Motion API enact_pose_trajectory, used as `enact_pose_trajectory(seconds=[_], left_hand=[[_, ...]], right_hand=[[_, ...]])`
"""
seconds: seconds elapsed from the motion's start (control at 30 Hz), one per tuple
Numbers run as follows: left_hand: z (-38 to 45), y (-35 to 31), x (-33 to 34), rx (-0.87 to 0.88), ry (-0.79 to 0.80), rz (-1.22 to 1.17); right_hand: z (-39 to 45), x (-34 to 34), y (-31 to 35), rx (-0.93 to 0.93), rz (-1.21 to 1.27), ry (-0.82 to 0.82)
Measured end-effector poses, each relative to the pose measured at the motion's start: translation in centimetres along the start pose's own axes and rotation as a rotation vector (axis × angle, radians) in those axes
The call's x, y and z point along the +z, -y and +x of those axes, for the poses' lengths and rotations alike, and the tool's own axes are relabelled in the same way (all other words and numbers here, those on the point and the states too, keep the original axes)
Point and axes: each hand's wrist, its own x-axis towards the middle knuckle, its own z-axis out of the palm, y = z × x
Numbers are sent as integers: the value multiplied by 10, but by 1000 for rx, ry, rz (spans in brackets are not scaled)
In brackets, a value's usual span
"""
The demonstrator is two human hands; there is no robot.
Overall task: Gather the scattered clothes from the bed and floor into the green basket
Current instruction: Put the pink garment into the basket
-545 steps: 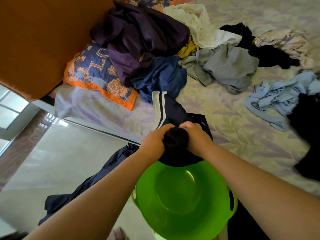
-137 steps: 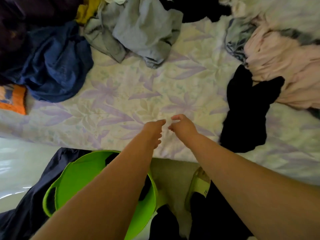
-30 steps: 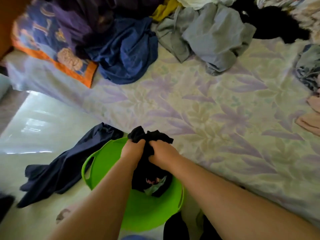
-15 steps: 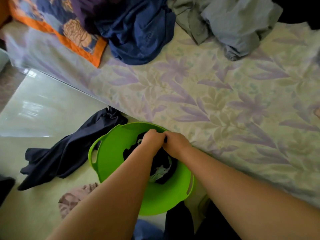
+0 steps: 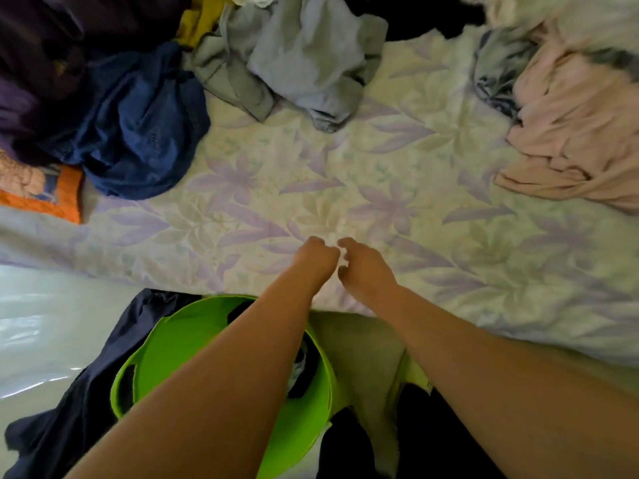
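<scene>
The green basket [image 5: 166,344] sits on the floor right up against the bed [image 5: 345,202]. It's bright lime plastic with a cut-out handle on its left rim, and there's a dark garment [image 5: 304,371] bunched inside, mostly hidden under the left forearm. A navy garment [image 5: 86,385] lies on the floor touching the basket's left side. Up on the floral sheet there's a blue garment [image 5: 138,126], a grey one [image 5: 304,63] and a pale pink one [image 5: 570,133]. No readable writing or labels anywhere. Both arms reach forward over the bed edge; the left hand [image 5: 316,259] and right hand [image 5: 363,267] hover close together, fingers loosely curled, holding nothing.
</scene>
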Motion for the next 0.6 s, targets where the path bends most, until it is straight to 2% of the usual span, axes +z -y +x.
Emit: enact_pose_trajectory(seconds=[0.1,0.37,0.6], left_hand=[[-1,-44,31,55,54,28],[-8,-156,144,105,197,61],[-13,-224,212,114,276,76]], right_hand=[[5,-30,-29,32,36,-108],[11,-145,-163,232,135,-377],[24,-230,-262,532,348,-450]])
